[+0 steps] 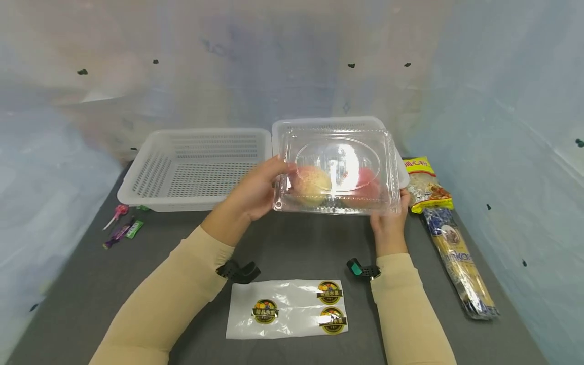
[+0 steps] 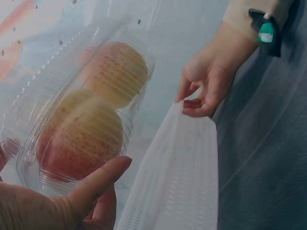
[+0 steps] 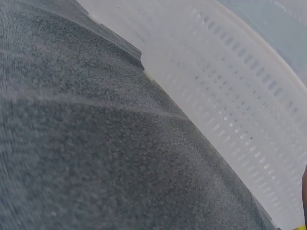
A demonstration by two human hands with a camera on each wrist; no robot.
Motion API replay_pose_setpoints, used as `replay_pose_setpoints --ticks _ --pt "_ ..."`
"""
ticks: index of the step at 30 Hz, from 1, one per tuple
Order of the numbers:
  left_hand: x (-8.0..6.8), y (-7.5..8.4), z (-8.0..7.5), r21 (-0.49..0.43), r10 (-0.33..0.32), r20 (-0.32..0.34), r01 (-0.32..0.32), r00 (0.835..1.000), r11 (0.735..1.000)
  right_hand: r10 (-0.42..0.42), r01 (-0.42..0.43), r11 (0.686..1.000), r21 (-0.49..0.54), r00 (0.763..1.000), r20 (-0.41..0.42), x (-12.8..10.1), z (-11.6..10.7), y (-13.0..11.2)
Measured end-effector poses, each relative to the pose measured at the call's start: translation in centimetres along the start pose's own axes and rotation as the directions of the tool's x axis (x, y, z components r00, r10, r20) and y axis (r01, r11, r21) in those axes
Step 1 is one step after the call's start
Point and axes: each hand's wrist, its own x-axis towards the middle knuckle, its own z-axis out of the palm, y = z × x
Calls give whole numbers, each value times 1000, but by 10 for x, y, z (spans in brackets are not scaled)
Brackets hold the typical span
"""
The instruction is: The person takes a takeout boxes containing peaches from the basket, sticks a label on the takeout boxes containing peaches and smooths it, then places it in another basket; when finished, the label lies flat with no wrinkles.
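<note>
My left grip [image 1: 261, 186] is pinching a clear box [image 1: 337, 165] by its left end. The rest of the box is reaching out to the right, past my fingers. Its long way is running from left to right, across in front of me, and its lid is facing me. Two peaches [image 1: 312, 185] are sitting inside in a row along the long way, one near my left grip and one nearer the other end.

The box is hanging up over the dark counter [image 1: 301, 248], in front of part of the right basket [image 1: 328, 122]. I can't tell if the two are touching. My right grip [image 1: 390, 223] is pinching that basket at its near right corner, with the fingers bent, below the box's right end.

The left basket [image 1: 201, 177] is standing just beside the right one. A sheet of stickers [image 1: 292, 322] is lying flat between my arms. Candies [image 1: 119, 212] are lying by the left basket. A yellow bag [image 1: 428, 185] and a long noodle pack [image 1: 458, 263] are lying on the right.
</note>
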Motion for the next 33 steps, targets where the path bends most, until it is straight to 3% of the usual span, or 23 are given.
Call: replay_pose_setpoints --ticks 2,4,5,7,9,11,16,21,23,27,33 --pt "-8 -5 0 -4 7 21 -7 1000 1000 24 -23 999 31 999 -22 -1 0 -3" --pt "-16 -11 0 -1 16 27 -16 1000 1000 30 -34 994 -99 999 -44 -3 -1 -6" --pt "-21 -14 -1 -5 16 28 -16 999 1000 26 -38 976 -214 998 -57 -4 -1 -8" --pt "-30 -20 -2 -7 19 26 -19 999 1000 11 -49 899 -435 996 -89 -6 -3 -10" --pt "-38 -25 -3 -14 16 35 -15 999 1000 -18 -60 770 -636 993 -116 -7 -5 -12" --pt "-46 -30 -3 -24 1 50 0 999 1000 -15 -77 731 -678 992 -129 -5 -7 -14" --pt "-63 -46 -7 -32 -33 68 35 997 999 -29 -39 786 -617 995 -100 0 -11 -14" --pt "-82 -61 -14 -29 -40 39 41 998 999 -30 10 911 -412 999 -43 0 -8 -7" --pt "-89 -65 -17 -24 -43 21 43 999 999 -22 14 945 -328 1000 -21 -1 -7 -5" --pt "-100 -71 -23 -31 -58 4 59 998 998 5 -5 969 -247 1000 -1 -3 -8 -2" --pt "-114 -78 -36 -59 -109 -64 105 992 993 15 -12 972 -237 1000 12 -6 -7 -2"
